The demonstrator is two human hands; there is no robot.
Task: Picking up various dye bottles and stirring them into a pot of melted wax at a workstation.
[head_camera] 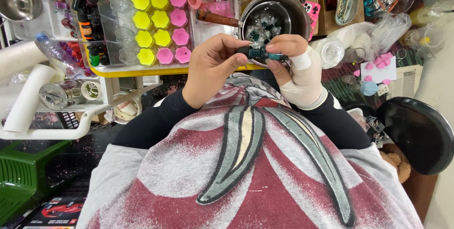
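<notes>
We see both hands meeting above the lap, just in front of a metal pot point(302, 13). The left hand point(210, 70) is curled, thumb and fingers pinched on the dark end of a small dark-and-teal bottle point(261, 53). The right hand point(295, 70) (bandaged across wrist and palm, tape on one finger) pinches the teal end of the same bottle. The bottle lies roughly level between the two hands, right at the pot's near rim.

Inside the pot we see a shallow metal bowl point(279, 13) holding small dark-green and white bits (too small to tell what). A brown-handled tool point(216, 18) rests with its end on the pot's left rim.

Left of the hands: a yellow-edged tray point(142, 71) carrying flower-shaped moulds, a yellow column point(150, 25) and a pink column point(176, 23), with clear ones beside them. Small dark dropper bottles point(87, 25) stand at the tray's left end. A clear plastic water bottle point(56, 54) lies further left. Pink flower pieces point(380, 61) sit on white paper to the right.
</notes>
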